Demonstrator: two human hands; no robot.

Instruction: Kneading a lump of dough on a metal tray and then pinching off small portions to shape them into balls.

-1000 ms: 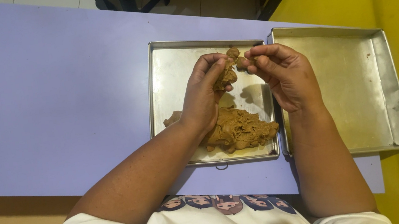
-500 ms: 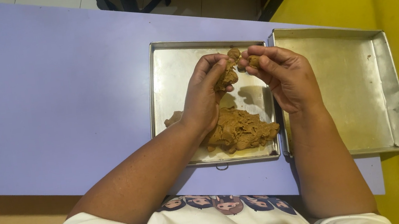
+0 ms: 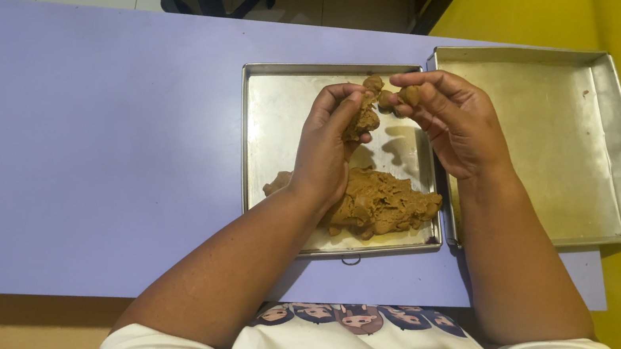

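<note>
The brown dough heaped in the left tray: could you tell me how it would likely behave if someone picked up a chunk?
The brown dough looks soft and crumbly: its heap is ragged and cracked, so a chunk would probably break rather than stretch. The left hand holds a lump whose edges look torn. The right hand pinches a small piece that seems to keep its shape, so it is likely mouldable.

No packages, labels, signs or screens appear anywhere in view; the only lettering is a red print with small cartoon faces on the person's white shirt [image 3: 348, 337].
</note>
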